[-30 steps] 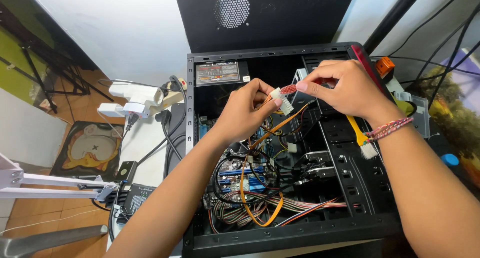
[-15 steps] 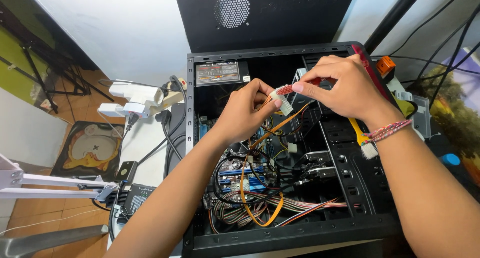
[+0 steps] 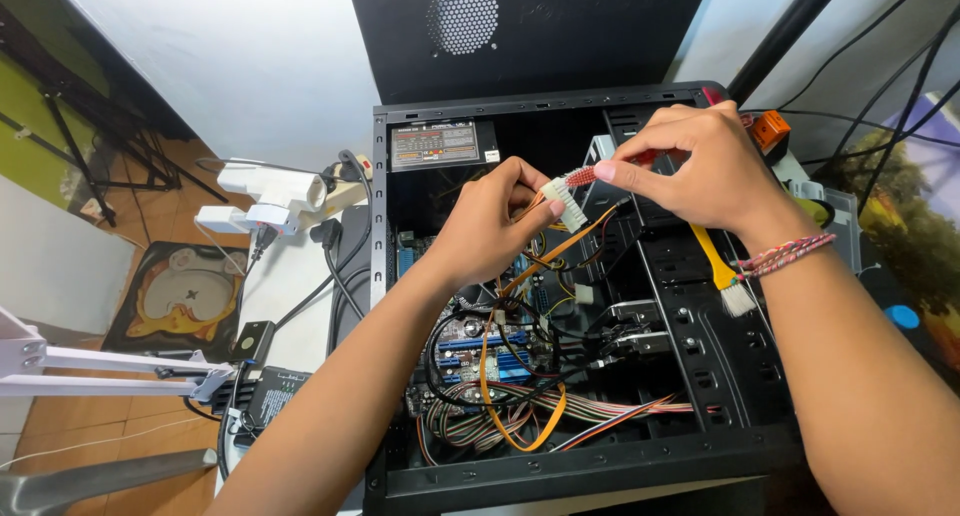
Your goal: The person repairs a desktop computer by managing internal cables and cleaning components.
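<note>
An open black computer case [image 3: 740,396] lies on its side with the motherboard, orange cable and ribbon cables exposed. Above it my left hand [image 3: 490,226] pinches a white multi-pin power connector [image 3: 565,204]. My right hand [image 3: 690,166] grips the red wires [image 3: 582,177] at the top of that connector between thumb and forefinger. A braided bracelet sits on my right wrist. The power supply [image 3: 435,146] is at the case's back left corner.
A yellow-handled brush [image 3: 722,272] lies on the drive cage beside my right wrist. A white power strip with plugs [image 3: 275,191] and a white lamp arm [image 3: 110,361] sit left of the case. A black side panel [image 3: 520,26] leans behind.
Both hands with the connector have held nearly still; my right fingers have shifted slightly along the red wires.
</note>
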